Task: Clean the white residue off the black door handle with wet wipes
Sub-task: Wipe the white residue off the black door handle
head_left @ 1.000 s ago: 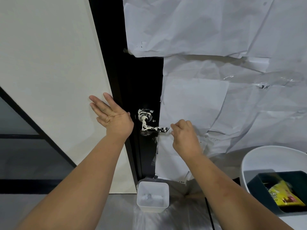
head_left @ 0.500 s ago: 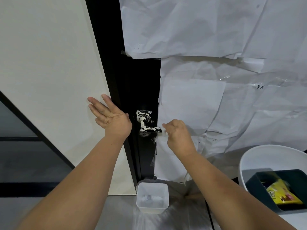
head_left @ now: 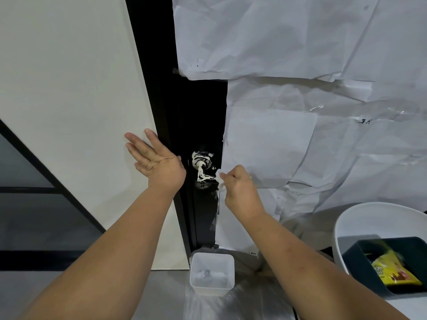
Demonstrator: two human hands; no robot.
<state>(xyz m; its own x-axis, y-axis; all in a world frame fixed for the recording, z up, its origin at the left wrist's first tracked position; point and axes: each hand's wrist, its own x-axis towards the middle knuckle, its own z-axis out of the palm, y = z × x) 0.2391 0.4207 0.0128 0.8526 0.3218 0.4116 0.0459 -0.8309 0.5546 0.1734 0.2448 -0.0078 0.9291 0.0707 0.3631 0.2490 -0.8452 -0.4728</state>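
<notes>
Head view: right hand (head_left: 240, 190) pinched a crumpled white wet wipe (head_left: 220, 181) against the residue-smeared black lever handle (head_left: 204, 170); at nine o'clock, left hand (head_left: 159, 166), fingers spread, probably steadied the black door (head_left: 198, 112).

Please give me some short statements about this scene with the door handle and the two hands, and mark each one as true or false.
1. The right hand pinches a white wet wipe at the end of the door handle. True.
2. The door handle is already free of white residue. False: white residue still covers its round base and lever.
3. The left hand grips the handle. False: it lies flat with straight fingers on the pale panel left of the black door frame.
4. A small white bin stands on the floor below the handle. True.
5. The door is bare to the right of the handle. False: crumpled white paper sheets cover it.
</notes>
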